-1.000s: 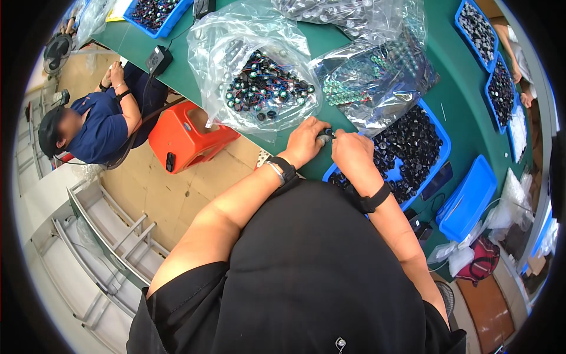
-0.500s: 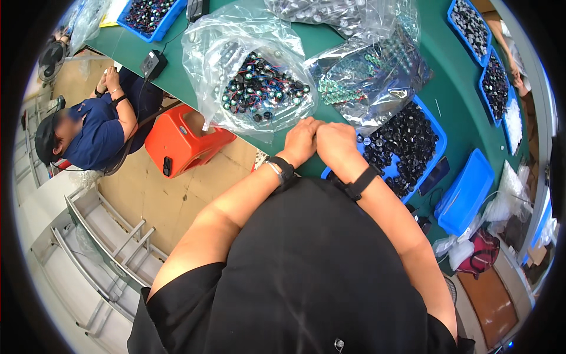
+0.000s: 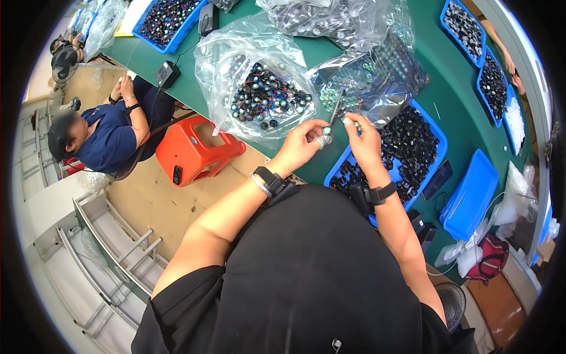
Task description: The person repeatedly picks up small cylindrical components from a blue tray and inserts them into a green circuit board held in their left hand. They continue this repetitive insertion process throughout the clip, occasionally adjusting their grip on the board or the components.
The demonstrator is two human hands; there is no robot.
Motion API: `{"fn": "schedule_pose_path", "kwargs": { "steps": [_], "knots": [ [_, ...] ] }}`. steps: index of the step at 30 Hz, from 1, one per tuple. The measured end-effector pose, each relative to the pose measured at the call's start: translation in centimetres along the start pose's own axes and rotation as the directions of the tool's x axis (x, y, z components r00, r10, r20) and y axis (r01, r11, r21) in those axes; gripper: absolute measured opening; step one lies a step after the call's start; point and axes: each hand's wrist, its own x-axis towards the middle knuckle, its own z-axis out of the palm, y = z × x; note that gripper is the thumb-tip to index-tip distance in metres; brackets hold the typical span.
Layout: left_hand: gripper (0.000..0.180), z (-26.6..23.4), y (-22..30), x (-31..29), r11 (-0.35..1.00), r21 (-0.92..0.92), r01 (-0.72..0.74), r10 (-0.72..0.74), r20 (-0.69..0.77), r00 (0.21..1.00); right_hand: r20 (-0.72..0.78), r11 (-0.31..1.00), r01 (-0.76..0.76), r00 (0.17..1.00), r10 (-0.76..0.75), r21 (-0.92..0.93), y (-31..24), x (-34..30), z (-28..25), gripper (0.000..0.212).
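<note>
My left hand (image 3: pixel 300 146) is pinched round a small round part (image 3: pixel 326 131) with a green and white top. Just under it, at the same fingers, a silvery, clear-looking piece (image 3: pixel 324 141) shows. To its right, my right hand (image 3: pixel 364 144) is closed at the fingertips on a small greenish part (image 3: pixel 357 125), mostly hidden by the fingers. Between the hands a thin dark rod (image 3: pixel 336 106) slants upward; what it rests on is unclear. Beyond the left hand lies an open clear bag (image 3: pixel 212 88) of small black parts with red and blue wires.
Beside my right hand stands a blue tray (image 3: pixel 443 147) of black caps. More clear bags (image 3: pixel 330 23) lie behind. Another blue tray (image 3: pixel 471 189) sits at the right. An orange stool (image 3: pixel 188 150) and a seated person (image 3: pixel 115 138) are at the left.
My hands, together before, have come apart, the right one moving to the right. Small parts at the fingertips and the dark rod between them now show. The view has shifted slightly.
</note>
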Motion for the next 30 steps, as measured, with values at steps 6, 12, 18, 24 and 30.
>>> {"fn": "schedule_pose_path", "kwargs": {
  "steps": [6,12,18,24,30],
  "knots": [
    [0.035,0.7,1.8,-0.9,0.96,0.201,-0.197,0.198,0.017,0.98,0.566,0.742,-0.551,0.774,0.285,0.381,-2.5,-0.9,-2.0,0.024],
    [0.035,1.4,3.5,-1.8,0.902,0.282,-0.328,0.32,0.073,0.945,0.574,0.551,-0.628,0.763,0.296,0.55,-1.3,-2.2,-1.8,0.013],
    [0.032,1.9,3.3,-2.2,0.884,0.279,-0.375,0.367,0.083,0.927,0.483,0.476,-0.596,0.803,0.349,0.647,-1.4,-3.5,-1.0,0.009],
    [0.042,-3.8,1.4,0.8,0.991,0.084,-0.103,0.126,-0.344,0.93,0.386,0.557,-0.523,0.852,0.354,0.645,0.2,-3.3,-3.6,0.029],
    [0.056,-6.0,1.1,2.9,0.935,0.354,0.03,0.125,-0.405,0.906,0.147,0.369,-0.349,0.867,0.475,0.862,6.3,-5.9,-9.0,0.028]
  ]
}}
